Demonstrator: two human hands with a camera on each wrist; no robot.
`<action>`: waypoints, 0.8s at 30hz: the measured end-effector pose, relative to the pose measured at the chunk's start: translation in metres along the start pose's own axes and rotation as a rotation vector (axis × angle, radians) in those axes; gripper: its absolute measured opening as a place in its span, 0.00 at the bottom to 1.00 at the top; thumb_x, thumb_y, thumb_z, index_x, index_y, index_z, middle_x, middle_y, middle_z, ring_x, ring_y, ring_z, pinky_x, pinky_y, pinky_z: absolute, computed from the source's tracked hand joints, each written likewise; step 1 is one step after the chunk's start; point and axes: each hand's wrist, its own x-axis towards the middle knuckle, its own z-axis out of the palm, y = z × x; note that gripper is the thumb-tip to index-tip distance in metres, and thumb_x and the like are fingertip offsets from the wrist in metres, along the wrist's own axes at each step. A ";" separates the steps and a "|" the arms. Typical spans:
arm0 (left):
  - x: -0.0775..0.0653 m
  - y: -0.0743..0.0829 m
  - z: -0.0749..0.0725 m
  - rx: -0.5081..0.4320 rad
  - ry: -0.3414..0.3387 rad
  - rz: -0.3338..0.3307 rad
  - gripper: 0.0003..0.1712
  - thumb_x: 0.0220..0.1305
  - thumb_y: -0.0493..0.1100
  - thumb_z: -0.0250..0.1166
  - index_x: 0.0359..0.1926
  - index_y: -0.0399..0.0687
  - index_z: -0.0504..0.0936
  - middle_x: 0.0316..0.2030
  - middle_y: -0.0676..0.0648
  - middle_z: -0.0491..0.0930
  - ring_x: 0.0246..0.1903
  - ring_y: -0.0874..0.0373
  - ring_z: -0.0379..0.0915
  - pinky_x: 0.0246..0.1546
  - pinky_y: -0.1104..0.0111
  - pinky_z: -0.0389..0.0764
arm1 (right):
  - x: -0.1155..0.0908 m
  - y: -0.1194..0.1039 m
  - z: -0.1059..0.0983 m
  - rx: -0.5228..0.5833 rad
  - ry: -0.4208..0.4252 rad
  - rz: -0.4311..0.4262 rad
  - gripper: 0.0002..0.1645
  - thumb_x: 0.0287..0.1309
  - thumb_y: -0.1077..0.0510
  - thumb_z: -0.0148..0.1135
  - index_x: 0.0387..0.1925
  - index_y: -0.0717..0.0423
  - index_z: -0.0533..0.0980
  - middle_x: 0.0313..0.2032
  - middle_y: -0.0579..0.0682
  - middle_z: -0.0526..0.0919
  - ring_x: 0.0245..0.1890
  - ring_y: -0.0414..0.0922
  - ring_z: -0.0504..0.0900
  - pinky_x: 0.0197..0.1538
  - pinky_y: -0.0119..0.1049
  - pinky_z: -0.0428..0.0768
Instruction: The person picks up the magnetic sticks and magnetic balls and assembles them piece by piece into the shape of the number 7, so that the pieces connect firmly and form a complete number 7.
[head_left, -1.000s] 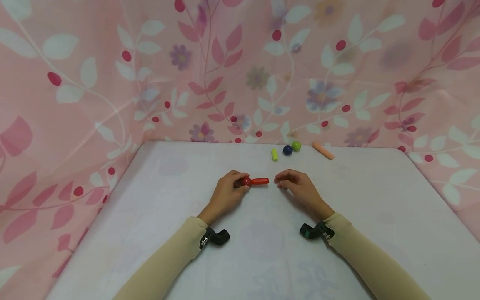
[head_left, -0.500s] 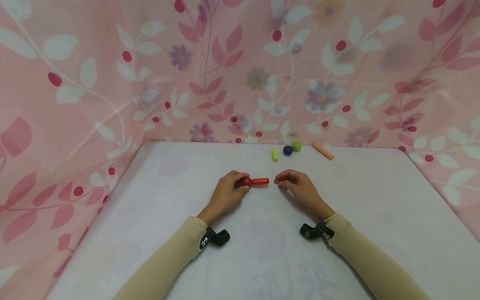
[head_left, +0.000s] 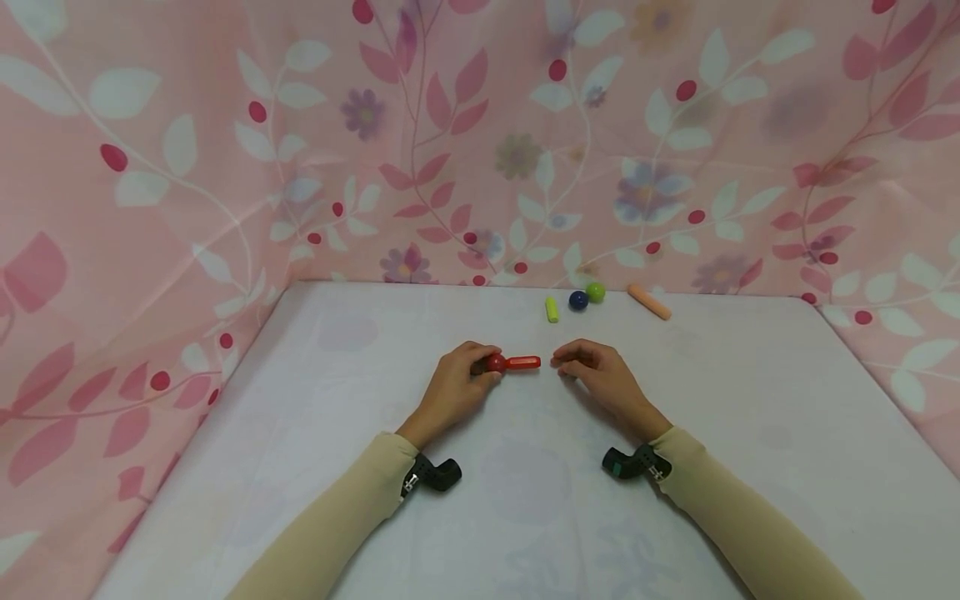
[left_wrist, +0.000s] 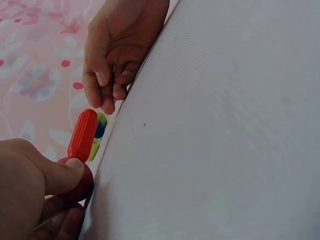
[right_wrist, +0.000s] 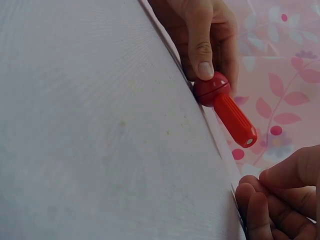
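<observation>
Fingers (right_wrist: 228, 55) of the left hand (head_left: 454, 380) pinch a shiny dark red ball (right_wrist: 212, 93) near the middle of the white worktop (head_left: 525, 508). A bright red ridged stick (right_wrist: 236, 121) pokes out from it toward the right hand (head_left: 602, 380), just beside, its fingers loosely bent. Farther back sit a dark blue ball (head_left: 578, 301) and a green ball (head_left: 596, 292).

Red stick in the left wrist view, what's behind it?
Behind the red stick, parts of a green ball, blue ball and yellow-green stick show, with floral cloth beyond. What it covers of them can't be seen.
</observation>
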 end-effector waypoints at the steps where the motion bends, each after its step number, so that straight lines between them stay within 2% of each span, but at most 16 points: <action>1: 0.000 0.000 0.000 -0.001 -0.001 0.001 0.22 0.66 0.35 0.73 0.59 0.37 0.84 0.50 0.45 0.82 0.48 0.53 0.79 0.52 0.59 0.81 | 0.000 0.000 0.000 -0.002 0.001 0.004 0.13 0.74 0.66 0.58 0.55 0.65 0.80 0.51 0.59 0.84 0.49 0.53 0.83 0.51 0.34 0.82; 24: 0.000 0.000 -0.001 0.018 -0.010 -0.004 0.20 0.65 0.37 0.74 0.58 0.40 0.85 0.50 0.47 0.82 0.48 0.54 0.79 0.52 0.60 0.80 | -0.001 0.001 0.001 -0.001 0.000 -0.001 0.13 0.75 0.64 0.59 0.56 0.65 0.80 0.51 0.59 0.84 0.49 0.55 0.83 0.51 0.34 0.82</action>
